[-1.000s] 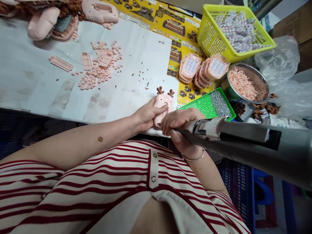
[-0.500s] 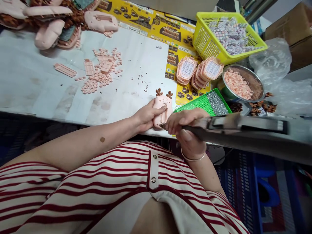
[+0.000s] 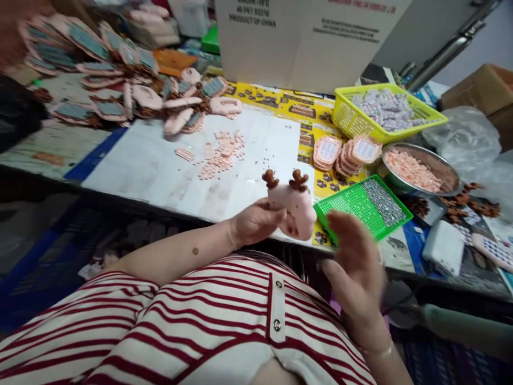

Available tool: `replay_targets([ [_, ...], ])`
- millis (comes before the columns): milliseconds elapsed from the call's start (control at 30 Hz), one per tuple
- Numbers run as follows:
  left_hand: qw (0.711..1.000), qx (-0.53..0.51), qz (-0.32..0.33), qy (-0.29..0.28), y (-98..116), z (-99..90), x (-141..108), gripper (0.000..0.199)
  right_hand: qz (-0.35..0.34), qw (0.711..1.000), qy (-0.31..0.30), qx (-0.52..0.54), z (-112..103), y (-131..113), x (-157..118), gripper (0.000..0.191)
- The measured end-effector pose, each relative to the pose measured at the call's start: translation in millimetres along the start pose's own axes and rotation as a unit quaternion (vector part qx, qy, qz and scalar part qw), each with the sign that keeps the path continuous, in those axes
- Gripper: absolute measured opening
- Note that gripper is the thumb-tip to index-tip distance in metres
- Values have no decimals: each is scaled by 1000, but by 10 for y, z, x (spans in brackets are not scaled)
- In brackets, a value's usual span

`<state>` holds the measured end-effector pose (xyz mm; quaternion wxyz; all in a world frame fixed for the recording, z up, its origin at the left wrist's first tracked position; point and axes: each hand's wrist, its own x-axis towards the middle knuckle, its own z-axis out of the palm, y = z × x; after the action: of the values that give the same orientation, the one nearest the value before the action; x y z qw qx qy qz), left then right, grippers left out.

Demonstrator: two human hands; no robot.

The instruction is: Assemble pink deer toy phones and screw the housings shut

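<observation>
A pink toy shell with brown antlers (image 3: 298,211) is gripped in my left hand (image 3: 256,222), thumb across its back. It is raised over the front edge of the table. My right hand (image 3: 356,272) is blurred, its thumb and fingers apart, holding nothing. It hovers to the right of the shell, in front of a green tray (image 3: 347,206) with small silver screws (image 3: 385,203). Low on the right is a grey-green cylindrical tool (image 3: 465,326), apart from my right hand and partly out of frame.
Pink small parts (image 3: 222,155) lie loose on the white sheet (image 3: 140,171). Stacked pink keypad plates (image 3: 326,152) sit near a yellow basket (image 3: 352,117) of packets. A metal bowl (image 3: 452,182) holds pink pieces. Many toy shells (image 3: 184,117) pile up at the back left.
My right hand has let go of the long driver and opened. My left hand has lifted and tilted the toy shell. The view has tipped up, showing more of the table's far side.
</observation>
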<state>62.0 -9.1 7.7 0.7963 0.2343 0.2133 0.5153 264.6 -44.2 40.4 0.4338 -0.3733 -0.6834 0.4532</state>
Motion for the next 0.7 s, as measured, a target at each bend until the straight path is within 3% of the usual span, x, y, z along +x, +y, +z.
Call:
replay_targets([
  [167,998,57,19,-5,30,-175,-157,49,84,992,-67,67,338,427,316,27],
  [267,997,55,41,31,52,-297,-212,54,97,987,-88,88,512,547,439,30],
  [400,987,95,73,105,216,-471,-351,47,83,975,-200,55,650,562,587,45],
  [467,975,152,78,141,461,-648,-579,46,72,962,-263,28,641,558,642,67],
  [533,953,252,32,167,837,-889,-942,51,78,955,-287,-14,586,565,680,75],
  [633,885,424,-91,172,1496,-1246,-1525,76,109,955,-264,-76,492,601,727,58],
  [667,863,460,-97,185,1689,-1333,-1649,83,118,955,-259,-87,475,615,746,54],
  [700,839,494,-58,221,1851,-1400,-1709,82,125,953,-258,-94,469,629,766,51],
])
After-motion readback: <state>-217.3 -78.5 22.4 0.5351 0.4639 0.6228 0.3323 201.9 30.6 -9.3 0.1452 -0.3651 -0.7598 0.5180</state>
